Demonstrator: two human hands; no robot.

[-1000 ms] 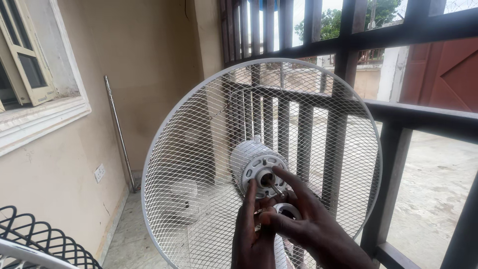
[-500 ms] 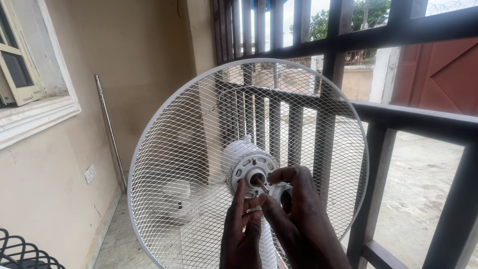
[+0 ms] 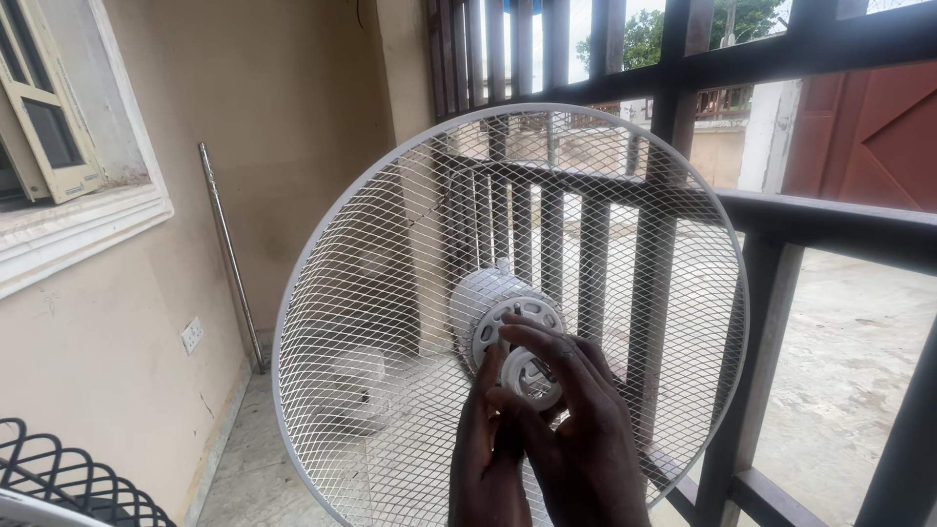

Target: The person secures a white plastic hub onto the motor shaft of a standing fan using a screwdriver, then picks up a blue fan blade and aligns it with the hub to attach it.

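The right hand [image 3: 576, 429] presses a white plastic locking ring [image 3: 532, 376] against the motor hub [image 3: 488, 303] at the centre of the white mesh rear fan guard [image 3: 390, 293], with the left hand [image 3: 493, 459] steadying just beside it.

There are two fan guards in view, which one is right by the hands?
The white mesh fan guard at centre, with the white motor housing behind it. Both hands work at its hub; the dark looped-wire guard sits apart at bottom left.
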